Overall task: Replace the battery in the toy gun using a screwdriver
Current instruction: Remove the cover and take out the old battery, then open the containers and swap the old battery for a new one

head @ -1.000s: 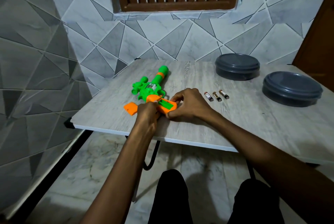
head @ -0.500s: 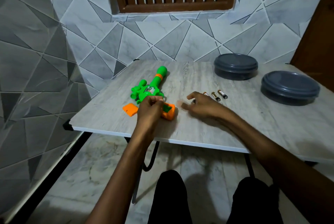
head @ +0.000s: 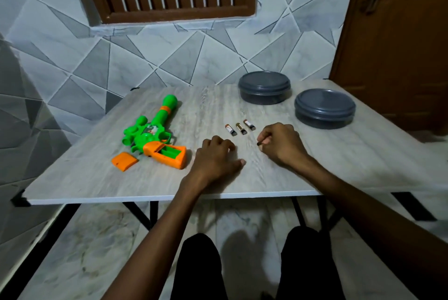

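Toy gun lay open-handled; at its 3 o'clock my left grip rested slack, right grip pinched a dark bit.

The toy gun is laid on the left part of the table, with the loose cover just beside its grip. Three batteries are set in a row to its right, before two lidded containers at the back right. The left hand is rested in front of the row, and a small item is pinched in the right hand beside it.
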Demonstrator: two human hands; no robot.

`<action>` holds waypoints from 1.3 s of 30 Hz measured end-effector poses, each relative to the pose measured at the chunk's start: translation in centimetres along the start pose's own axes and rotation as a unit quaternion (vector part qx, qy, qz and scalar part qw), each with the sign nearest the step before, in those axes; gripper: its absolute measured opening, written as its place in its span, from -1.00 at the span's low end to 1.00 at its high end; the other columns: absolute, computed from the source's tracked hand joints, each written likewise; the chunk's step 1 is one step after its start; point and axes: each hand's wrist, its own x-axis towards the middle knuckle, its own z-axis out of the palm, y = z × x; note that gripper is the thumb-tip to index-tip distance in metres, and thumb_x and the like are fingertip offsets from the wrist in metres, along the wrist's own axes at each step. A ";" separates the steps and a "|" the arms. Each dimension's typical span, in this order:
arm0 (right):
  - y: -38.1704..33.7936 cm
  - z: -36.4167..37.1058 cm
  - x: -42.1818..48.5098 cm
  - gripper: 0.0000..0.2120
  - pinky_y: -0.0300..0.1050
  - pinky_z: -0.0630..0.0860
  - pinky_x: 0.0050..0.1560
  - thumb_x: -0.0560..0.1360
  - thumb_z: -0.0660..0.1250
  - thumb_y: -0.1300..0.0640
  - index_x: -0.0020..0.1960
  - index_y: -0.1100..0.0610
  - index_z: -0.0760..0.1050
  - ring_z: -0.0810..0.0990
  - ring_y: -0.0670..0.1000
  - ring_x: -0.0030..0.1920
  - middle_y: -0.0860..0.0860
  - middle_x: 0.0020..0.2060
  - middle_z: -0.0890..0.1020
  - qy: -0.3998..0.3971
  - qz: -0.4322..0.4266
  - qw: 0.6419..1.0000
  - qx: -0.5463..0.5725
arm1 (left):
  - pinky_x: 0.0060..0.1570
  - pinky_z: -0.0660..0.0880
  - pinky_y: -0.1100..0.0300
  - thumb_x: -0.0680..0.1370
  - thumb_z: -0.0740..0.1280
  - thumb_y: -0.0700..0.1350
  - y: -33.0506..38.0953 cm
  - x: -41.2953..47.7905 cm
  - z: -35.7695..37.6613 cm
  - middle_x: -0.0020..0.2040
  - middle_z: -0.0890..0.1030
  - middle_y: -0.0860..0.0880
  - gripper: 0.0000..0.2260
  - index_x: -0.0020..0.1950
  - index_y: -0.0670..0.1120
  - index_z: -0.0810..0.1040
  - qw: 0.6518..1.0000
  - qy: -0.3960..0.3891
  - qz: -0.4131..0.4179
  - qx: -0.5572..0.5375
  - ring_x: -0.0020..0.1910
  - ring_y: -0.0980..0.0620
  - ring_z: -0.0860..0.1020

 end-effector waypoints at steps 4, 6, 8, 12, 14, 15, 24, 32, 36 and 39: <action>0.6 0.2 0.0 -0.87 -0.07 0.62 0.04 0.41 0.47 0.23 -0.10 0.04 0.68 0.65 -0.04 -0.11 -0.03 -0.12 0.69 -0.003 -0.004 0.999 0.034 | 0.27 0.31 -0.03 0.49 0.29 0.27 0.0 0.2 0.3 0.39 0.35 -0.05 -0.49 0.38 0.08 0.40 1.000 0.003 0.000 0.006 0.37 -0.09 0.29; 0.8 0.2 0.1 -0.88 -0.09 0.61 0.04 0.41 0.46 0.21 -0.09 0.04 0.68 0.64 -0.05 -0.11 -0.04 -0.13 0.69 -0.012 -0.011 0.999 0.036 | 0.29 0.31 -0.03 0.49 0.29 0.27 0.2 0.3 0.1 0.40 0.34 -0.05 -0.48 0.39 0.08 0.39 1.000 -0.009 -0.004 0.009 0.38 -0.09 0.28; 1.1 -0.1 0.1 -0.87 -0.11 0.60 0.03 0.41 0.48 0.16 -0.05 0.05 0.67 0.63 -0.06 -0.11 -0.04 -0.13 0.69 -0.028 -0.020 0.998 0.045 | 0.28 0.34 -0.04 0.50 0.30 0.26 0.4 0.4 0.1 0.38 0.36 -0.05 -0.49 0.37 0.08 0.41 1.000 -0.013 -0.008 0.009 0.36 -0.10 0.30; 2.1 -2.7 1.3 -0.88 -0.22 0.57 -0.07 0.39 0.49 0.15 -0.07 0.09 0.68 0.62 -0.13 -0.21 -0.06 -0.22 0.68 0.022 -0.019 0.994 0.102 | 0.15 0.46 0.02 0.53 0.31 0.15 0.9 1.9 0.0 0.21 0.52 -0.07 -0.66 0.24 0.03 0.53 0.998 0.028 0.013 -0.056 0.17 -0.06 0.49; 3.0 -4.2 2.4 -0.91 -0.28 0.51 -0.15 0.40 0.48 0.17 -0.10 0.11 0.67 0.57 -0.17 -0.29 -0.07 -0.26 0.67 0.032 -0.021 0.994 0.100 | 0.08 0.48 0.07 0.54 0.33 0.08 1.6 3.0 -0.1 0.14 0.56 -0.05 -0.72 0.19 0.00 0.57 0.994 0.042 0.029 -0.097 0.10 -0.02 0.53; 3.4 -4.8 3.0 -0.93 -0.29 0.49 -0.17 0.40 0.48 0.18 -0.11 0.11 0.67 0.55 -0.19 -0.31 -0.06 -0.27 0.66 0.032 -0.017 0.995 0.094 | 0.07 0.48 0.10 0.54 0.34 0.06 2.1 3.4 -0.2 0.10 0.57 -0.04 -0.74 0.16 -0.02 0.58 0.991 0.050 0.036 -0.116 0.08 -0.01 0.54; 10.8 -9.8 7.2 -0.59 0.11 0.43 0.21 0.47 0.39 0.02 0.27 0.11 0.42 0.37 0.21 0.30 0.15 0.30 0.36 0.239 0.213 0.947 0.008 | 0.00 0.51 0.13 0.56 0.35 -0.03 9.2 10.9 0.2 -0.12 0.62 0.02 -0.90 -0.04 -0.05 0.59 0.920 0.011 0.022 -0.390 -0.09 0.03 0.57; 14.4 -11.1 9.1 -0.52 0.01 0.66 -0.06 0.47 0.44 0.11 0.32 0.22 0.40 0.61 0.09 -0.11 0.17 0.08 0.58 0.106 0.355 0.849 0.376 | 0.04 0.46 0.10 0.60 0.30 -0.10 13.6 16.8 1.9 -0.05 0.53 -0.03 -0.87 0.09 -0.11 0.55 0.855 -0.072 -0.075 -0.508 0.00 0.01 0.48; 14.4 -12.1 9.2 -0.60 -0.02 0.66 -0.11 0.50 0.42 0.16 0.28 0.23 0.41 0.62 0.08 -0.17 0.14 -0.07 0.57 0.089 0.325 0.843 0.418 | 0.04 0.51 0.13 0.60 0.30 -0.10 14.1 17.4 1.5 -0.01 0.56 -0.02 -0.87 0.08 -0.12 0.55 0.816 -0.026 -0.088 -0.571 0.06 0.00 0.49; 13.4 -13.3 8.4 -0.74 -0.11 0.65 -0.28 0.53 0.38 0.13 0.17 0.21 0.51 0.63 0.04 -0.23 0.11 -0.10 0.61 0.055 0.271 0.865 0.419 | -0.04 0.54 0.14 0.58 0.31 -0.01 13.6 16.3 0.3 -0.02 0.57 -0.02 -0.76 0.16 -0.10 0.56 0.794 -0.007 -0.064 -0.605 0.05 0.00 0.52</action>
